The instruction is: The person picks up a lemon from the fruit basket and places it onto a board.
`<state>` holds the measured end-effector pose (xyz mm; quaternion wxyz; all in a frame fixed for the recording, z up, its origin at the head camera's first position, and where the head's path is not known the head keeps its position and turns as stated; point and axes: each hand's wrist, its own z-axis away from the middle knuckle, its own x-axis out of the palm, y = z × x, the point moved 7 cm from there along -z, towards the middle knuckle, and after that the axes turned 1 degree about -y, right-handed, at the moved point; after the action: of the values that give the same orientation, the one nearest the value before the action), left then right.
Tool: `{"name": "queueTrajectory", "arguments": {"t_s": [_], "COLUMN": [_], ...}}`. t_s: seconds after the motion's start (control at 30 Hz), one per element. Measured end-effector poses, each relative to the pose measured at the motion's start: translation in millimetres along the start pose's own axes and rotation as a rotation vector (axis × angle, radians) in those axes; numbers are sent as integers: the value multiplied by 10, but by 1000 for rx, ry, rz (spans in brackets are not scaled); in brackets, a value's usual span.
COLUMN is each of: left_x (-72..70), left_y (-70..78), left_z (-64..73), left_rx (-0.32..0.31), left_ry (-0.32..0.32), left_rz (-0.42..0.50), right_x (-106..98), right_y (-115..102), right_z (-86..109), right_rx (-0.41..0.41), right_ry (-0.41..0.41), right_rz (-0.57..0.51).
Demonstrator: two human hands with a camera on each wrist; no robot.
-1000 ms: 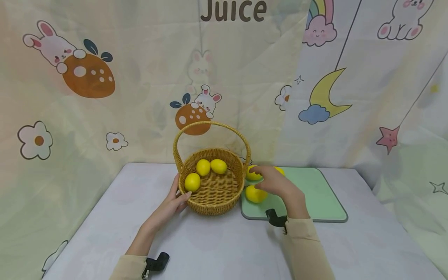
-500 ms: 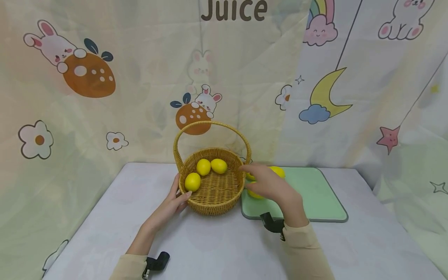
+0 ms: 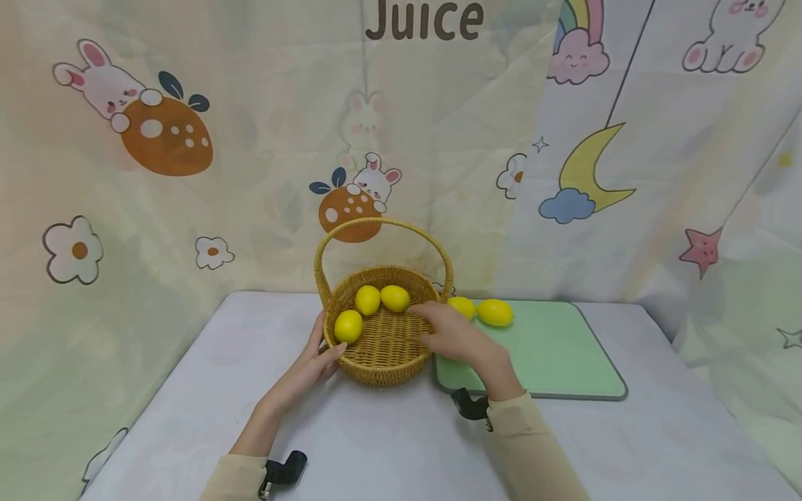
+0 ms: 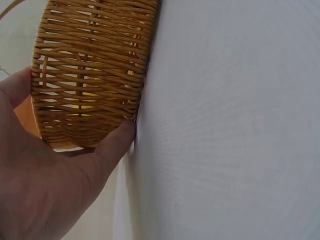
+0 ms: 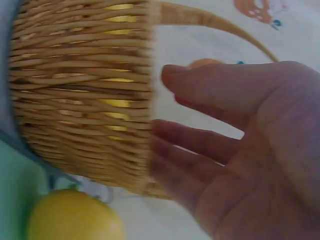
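A round wicker basket (image 3: 382, 376) with a tall arched handle stands on the table, three lemons (image 3: 367, 300) inside at its left and back. My left hand (image 3: 308, 369) holds the basket's left side; in the left wrist view its digits lie against the wicker. Over the basket's right rim reaches my right hand (image 3: 460, 337), thumb and fingers apart around nothing visible. In the right wrist view the fingers (image 5: 187, 150) extend past the rim, and yellow shows through the weave. Two more lemons (image 3: 495, 313) lie on the green board (image 3: 551, 362); the hand hides the board's near-left part.
The board lies flat beside the basket on a white-covered table (image 3: 388, 445). A patterned cloth backdrop (image 3: 269, 174) hangs close behind the basket. Black wrist cameras (image 3: 285, 470) protrude from both sleeves.
My right hand has moved left from above the lemons on the board to inside the basket's right rim. A lemon seen beneath it earlier is now out of sight. My left hand stays put.
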<state>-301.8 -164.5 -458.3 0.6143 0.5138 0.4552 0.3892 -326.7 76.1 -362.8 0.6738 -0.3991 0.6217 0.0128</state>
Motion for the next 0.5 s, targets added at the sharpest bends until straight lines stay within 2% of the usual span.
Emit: {"name": "queueTrajectory", "arguments": {"t_s": [0.27, 0.5], "left_x": [-13, -17], "left_y": [-48, -42], "left_z": [-18, -24], "left_rx": [-26, -14], "left_ry": [11, 17], "left_rz": [-4, 0], "right_x": [184, 290], "right_y": [74, 88], "right_z": [-187, -360], "right_rx": [7, 33], "right_ry": [56, 99], "right_rz": [-56, -18]}}
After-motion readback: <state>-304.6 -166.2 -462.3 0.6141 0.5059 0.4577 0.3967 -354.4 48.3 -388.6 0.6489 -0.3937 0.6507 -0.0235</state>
